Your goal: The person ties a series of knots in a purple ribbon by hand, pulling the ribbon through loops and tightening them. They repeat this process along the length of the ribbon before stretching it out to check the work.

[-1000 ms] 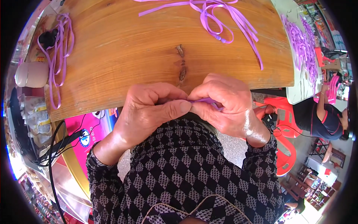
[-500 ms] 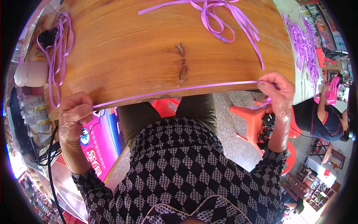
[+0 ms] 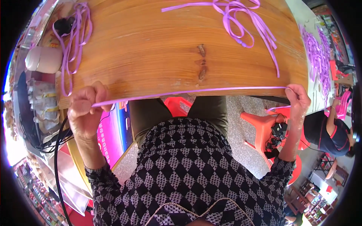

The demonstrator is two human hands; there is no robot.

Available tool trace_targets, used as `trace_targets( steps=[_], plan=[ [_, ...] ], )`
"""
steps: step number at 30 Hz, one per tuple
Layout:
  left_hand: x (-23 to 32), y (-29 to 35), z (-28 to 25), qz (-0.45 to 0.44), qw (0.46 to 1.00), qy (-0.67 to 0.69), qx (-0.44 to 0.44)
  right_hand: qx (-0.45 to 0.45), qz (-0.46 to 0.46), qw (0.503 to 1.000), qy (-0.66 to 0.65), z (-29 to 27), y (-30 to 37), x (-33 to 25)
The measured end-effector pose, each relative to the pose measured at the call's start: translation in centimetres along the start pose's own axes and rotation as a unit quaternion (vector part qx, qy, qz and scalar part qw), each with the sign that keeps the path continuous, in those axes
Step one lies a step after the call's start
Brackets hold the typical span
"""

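A narrow purple ribbon is stretched taut from side to side along the near edge of the wooden table. Its left end sits pinched between the thumb and fingers of my left hand. My right hand pinches it at the other side, and a short tail of ribbon hangs below that hand. Farther back on the tabletop lies a looped, knotted bunch of purple ribbon. Another looped ribbon rests at the far left, near a small black object.
A white rounded container stands by the left table edge. Many purple ribbons are heaped on a pale surface at right. An orange stool with black cables on it is below right; a person sits beyond. A black cable runs down at left.
The view has shifted, so the table and both hands appear farther right. My left hand has turned at the ribbon's end; both hands keep the ribbon taut.
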State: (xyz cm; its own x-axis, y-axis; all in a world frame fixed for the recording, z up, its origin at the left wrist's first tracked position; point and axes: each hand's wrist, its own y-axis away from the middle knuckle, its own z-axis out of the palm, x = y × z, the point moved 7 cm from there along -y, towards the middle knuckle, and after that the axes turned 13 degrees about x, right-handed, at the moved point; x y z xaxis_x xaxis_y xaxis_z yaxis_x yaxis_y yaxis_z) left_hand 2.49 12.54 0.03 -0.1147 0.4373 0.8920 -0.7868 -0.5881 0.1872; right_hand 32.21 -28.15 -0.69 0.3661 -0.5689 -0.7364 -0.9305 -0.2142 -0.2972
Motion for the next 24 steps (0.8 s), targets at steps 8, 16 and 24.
trace_targets(
  steps=[8, 16, 24],
  plan=[
    [0.8, 0.5, -5.7, -0.041, 0.977, 0.187, 0.096, 0.139, 0.044, 0.989, 0.013, -5.5, -1.0, 6.3],
    [0.6, -0.1, -6.9, -0.049, 0.948, 0.296, 0.102, 0.211, 0.075, 0.974, -0.026, -7.4, 0.2, 7.7],
    [-0.5, -1.5, -4.3, -0.094, 0.915, 0.392, 0.025, 0.27, 0.226, 0.906, -0.235, -7.6, 2.9, 9.7]
  ],
)
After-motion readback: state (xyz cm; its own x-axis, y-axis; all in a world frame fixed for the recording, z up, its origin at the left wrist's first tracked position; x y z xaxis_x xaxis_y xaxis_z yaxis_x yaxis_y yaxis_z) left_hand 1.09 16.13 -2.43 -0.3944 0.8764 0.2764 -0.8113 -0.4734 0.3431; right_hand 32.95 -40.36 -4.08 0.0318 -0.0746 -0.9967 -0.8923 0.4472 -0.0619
